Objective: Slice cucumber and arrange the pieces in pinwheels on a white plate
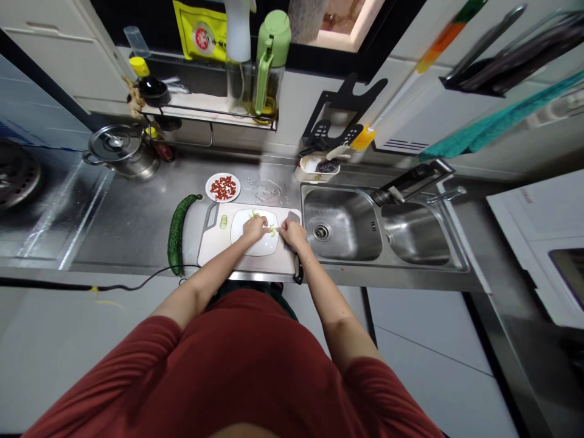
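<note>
A white square plate point(266, 248) lies on the cutting board point(214, 246), with pale green slices point(272, 231) on it. My left hand point(255, 228) is over the plate, its fingers closed together at the slices. From the right, my right hand point(292, 232) reaches the plate's edge with pinched fingertips near the same slices; what they hold is too small to make out. Under and beside my right hand lies a knife point(294, 216), its black handle at the board's lower right corner. A small stack of green slices point(223, 221) sits on the board's left part.
A long green gourd point(177, 234) lies left of the board. Behind the board stands a round plate of red pieces point(222, 187). A lidded pot point(123, 152) is at the back left, a double sink point(342, 225) at the right, and a bottle shelf point(205, 106) above.
</note>
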The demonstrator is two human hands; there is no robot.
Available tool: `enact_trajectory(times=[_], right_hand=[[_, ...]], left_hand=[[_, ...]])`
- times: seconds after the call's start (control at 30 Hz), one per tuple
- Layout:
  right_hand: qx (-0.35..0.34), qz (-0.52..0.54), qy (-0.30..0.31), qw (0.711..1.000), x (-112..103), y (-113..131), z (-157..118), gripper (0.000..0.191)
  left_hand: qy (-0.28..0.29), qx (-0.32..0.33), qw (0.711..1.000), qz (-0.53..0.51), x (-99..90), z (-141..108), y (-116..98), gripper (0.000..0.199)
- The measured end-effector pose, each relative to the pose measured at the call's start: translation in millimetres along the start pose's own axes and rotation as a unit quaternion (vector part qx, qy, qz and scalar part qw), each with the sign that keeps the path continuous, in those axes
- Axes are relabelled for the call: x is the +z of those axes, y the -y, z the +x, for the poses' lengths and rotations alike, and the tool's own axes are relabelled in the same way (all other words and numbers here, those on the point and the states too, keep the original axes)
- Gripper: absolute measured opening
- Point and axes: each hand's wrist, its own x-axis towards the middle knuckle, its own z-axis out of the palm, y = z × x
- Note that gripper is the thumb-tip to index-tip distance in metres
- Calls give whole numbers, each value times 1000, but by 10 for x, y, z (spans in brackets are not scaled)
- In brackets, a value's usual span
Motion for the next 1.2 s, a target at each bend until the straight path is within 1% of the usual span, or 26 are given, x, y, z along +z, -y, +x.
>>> enact_trajectory(times=[0.07, 0.17, 0.27, 0.4, 0.57, 0.9, 1.2], right_hand=[[5, 12, -10, 1000, 7, -16, -11, 25], [3, 23, -32, 999, 34, -43, -30, 26], [-2, 26, -40, 999, 64, -44, -45, 27], [0, 21, -35, 999, 96, -16, -47, 26], [-2, 28, -39, 999, 120, -2, -48, 26], [-1, 42, -45, 998, 151, -22, -4, 27], [-4, 59, -66, 996, 130, -46, -36, 23]], left_hand=[[-20, 14, 1000, -12, -17, -5, 17, 15], [-44, 65, 997, -22, -53, -6, 25, 20], [-30, 93, 995, -21, -71, 25, 0, 19], [-10, 77, 997, -2, -43, 81, -41, 18], [-16, 72, 997, 4, -5, 91, -40, 17], [-19, 66, 998, 3, -25, 62, -52, 18], [-34, 82, 996, -15, -11, 74, -43, 16]])
